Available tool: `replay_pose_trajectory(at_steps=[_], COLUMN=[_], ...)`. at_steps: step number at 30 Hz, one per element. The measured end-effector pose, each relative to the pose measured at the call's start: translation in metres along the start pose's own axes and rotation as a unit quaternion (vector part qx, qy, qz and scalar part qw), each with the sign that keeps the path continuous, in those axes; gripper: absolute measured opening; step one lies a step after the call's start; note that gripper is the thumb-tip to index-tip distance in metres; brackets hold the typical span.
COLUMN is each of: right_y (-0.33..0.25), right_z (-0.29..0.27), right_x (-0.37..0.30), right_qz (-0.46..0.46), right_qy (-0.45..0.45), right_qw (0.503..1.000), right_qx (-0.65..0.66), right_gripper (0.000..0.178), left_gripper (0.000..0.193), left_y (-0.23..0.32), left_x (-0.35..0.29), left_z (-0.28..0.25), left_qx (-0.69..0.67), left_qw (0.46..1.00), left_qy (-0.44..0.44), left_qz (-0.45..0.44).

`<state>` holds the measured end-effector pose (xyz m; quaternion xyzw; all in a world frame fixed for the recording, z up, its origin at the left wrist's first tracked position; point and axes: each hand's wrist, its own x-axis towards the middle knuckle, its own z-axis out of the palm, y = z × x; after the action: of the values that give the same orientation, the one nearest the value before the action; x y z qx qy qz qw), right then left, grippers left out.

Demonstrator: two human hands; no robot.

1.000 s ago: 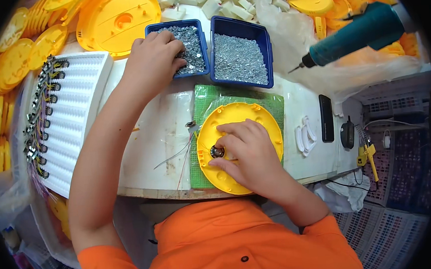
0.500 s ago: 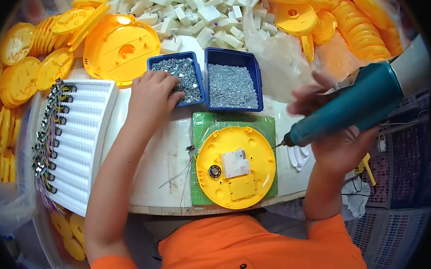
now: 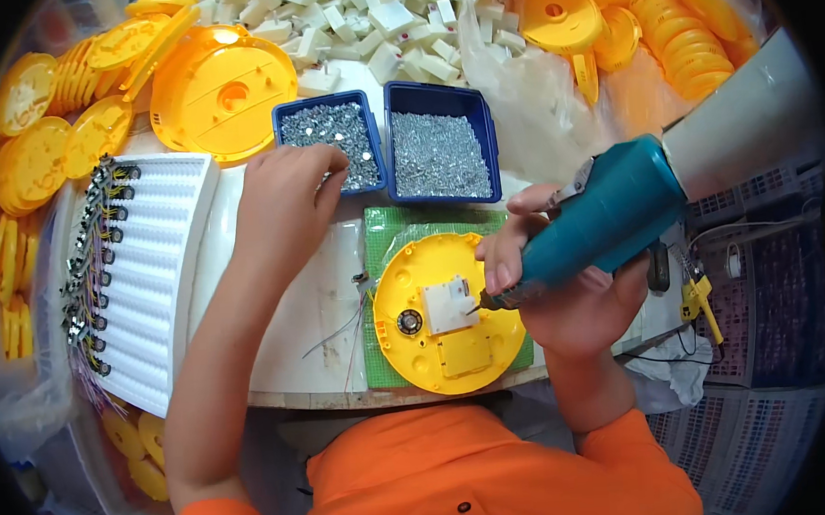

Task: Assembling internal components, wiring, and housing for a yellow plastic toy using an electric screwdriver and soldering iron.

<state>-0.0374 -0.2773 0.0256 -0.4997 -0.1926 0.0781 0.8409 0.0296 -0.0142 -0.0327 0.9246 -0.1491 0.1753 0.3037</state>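
A casing (image 3: pixel 404 354) is lying on a mat (image 3: pixel 380 229), holding a module (image 3: pixel 444 307) and, left of that, a disc (image 3: pixel 410 323). Behind the mat, two bins (image 3: pixel 436 96) are standing side by side; a tray (image 3: pixel 154 283) is resting at left, a driver (image 3: pixel 590 228) slanting in from the right.

the right hand (image 3: pixel 577 321) grips a teal power screwdriver (image 3: pixel 599 218), its bit pointing at a white block (image 3: pixel 446 305) in a round yellow shell (image 3: pixel 505 344) on a green mat (image 3: pixel 387 223). the left hand (image 3: pixel 287 188), fingers curled, is at 1 of 2 blue bins (image 3: pixel 442 197) of small metal parts (image 3: pixel 434 152). a white ribbed tray (image 3: pixel 158 273) lies left.
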Motion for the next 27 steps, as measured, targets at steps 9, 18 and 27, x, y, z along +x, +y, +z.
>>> replay_pose_trajectory(at_steps=[9, 18, 27], right_y=[0.006, 0.013, 0.012], right_z=[0.017, 0.026, 0.029], right_x=[-0.003, -0.007, -0.003], right_qz=[0.055, 0.061, 0.035], right_qy=[-0.011, 0.0, -0.028], right_qw=[0.996, 0.994, 0.996], right_qx=[0.076, 0.085, 0.076], right_gripper=[0.104, 0.097, 0.093], left_gripper=[0.024, 0.026, 0.026], left_y=[0.076, 0.079, 0.084], left_x=[-0.104, -0.117, -0.122], left_z=[0.013, 0.026, 0.031], left_qx=[-0.128, -0.21, -0.309], left_qw=[0.989, 0.977, 0.949], left_qy=[-0.052, -0.033, -0.024], left_qz=[0.059, 0.009, -0.056])
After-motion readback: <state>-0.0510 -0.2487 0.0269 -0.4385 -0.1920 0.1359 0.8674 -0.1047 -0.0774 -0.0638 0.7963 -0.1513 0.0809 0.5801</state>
